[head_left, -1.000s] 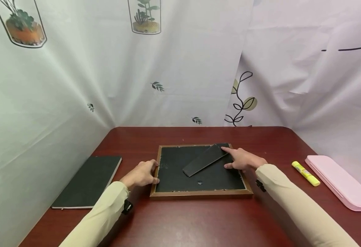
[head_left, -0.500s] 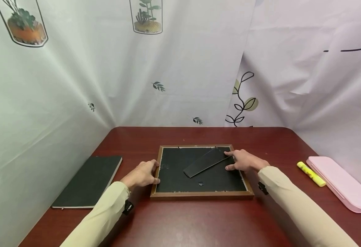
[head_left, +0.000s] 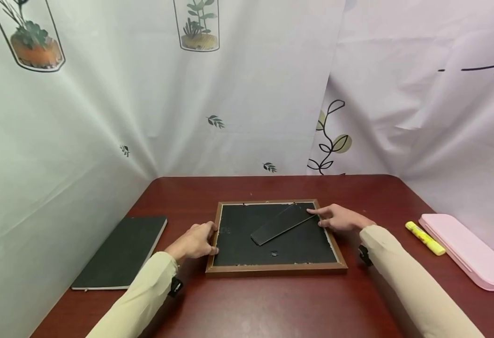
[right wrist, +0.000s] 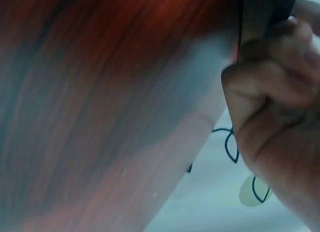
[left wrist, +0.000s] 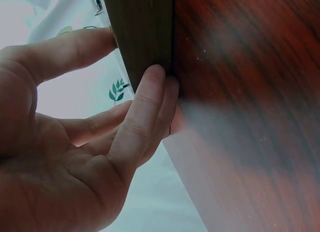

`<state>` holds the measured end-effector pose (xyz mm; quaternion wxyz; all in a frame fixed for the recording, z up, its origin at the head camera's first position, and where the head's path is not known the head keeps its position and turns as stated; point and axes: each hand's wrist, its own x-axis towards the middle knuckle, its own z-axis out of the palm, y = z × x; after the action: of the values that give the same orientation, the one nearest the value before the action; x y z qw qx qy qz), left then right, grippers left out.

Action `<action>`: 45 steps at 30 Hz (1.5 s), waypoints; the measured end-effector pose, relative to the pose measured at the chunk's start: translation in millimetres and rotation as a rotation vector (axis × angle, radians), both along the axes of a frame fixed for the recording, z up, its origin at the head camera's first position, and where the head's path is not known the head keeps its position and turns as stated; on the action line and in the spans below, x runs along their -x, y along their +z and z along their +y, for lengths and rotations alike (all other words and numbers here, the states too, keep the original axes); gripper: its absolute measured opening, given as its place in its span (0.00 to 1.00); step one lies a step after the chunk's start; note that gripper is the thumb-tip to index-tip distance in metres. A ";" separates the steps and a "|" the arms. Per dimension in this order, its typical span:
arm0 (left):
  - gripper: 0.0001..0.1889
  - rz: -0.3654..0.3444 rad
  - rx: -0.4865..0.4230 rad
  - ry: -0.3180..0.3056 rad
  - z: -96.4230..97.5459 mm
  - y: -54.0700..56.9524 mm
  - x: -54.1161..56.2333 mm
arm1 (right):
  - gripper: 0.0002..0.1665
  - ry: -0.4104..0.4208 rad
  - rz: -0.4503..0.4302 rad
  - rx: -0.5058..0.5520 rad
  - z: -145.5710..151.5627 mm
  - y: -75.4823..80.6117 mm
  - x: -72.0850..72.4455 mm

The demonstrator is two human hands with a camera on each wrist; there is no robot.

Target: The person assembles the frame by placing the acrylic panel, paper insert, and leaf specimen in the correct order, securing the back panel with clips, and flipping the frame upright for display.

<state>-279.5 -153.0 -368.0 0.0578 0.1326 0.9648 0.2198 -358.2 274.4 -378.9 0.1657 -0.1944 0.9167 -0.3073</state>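
Observation:
A picture frame (head_left: 277,268) lies face down, its black backing board (head_left: 238,249) set inside the wooden rim. The board's stand leg (head_left: 281,226) runs diagonally across it. My left hand (head_left: 193,241) holds the frame's left side, thumb and fingers on the rim; in the left wrist view, fingertips (left wrist: 156,79) press its outer side. My right hand (head_left: 340,218) is at the upper right corner. Its straight index finger touches the board near the leg's upper end, and the thumb lies by the right rim. The right wrist view shows other fingers (right wrist: 272,76) curled beside the frame.
A black notebook (head_left: 122,251) lies on the left of the reddish-brown table (head_left: 272,310). On the right are a yellow tube-shaped item (head_left: 425,238) and a pink case (head_left: 468,249). Printed white cloth (head_left: 247,94) hangs around the back and sides.
The backing board's upper right corner, which overlapped the rim before, now sits inside the frame. My right hand has shifted slightly right, its thumb now near the rim. The left hand stays in place.

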 end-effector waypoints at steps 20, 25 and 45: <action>0.29 0.011 0.012 -0.030 0.4 -0.7 1.2 | 0.37 0.069 -0.380 0.136 20.2 0.3 16.2; 0.28 0.018 0.018 -0.027 -0.8 -0.8 1.0 | 0.37 0.062 -0.416 0.131 20.5 1.5 20.6; 0.29 0.038 -0.048 -0.030 -3.6 -2.5 0.7 | 0.36 -0.065 -0.156 -0.062 -6.3 16.2 18.3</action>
<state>-280.2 -156.6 -370.4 0.0397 0.1525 0.9580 0.2395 -376.5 268.1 -362.7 0.2326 -0.1346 0.9159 -0.2982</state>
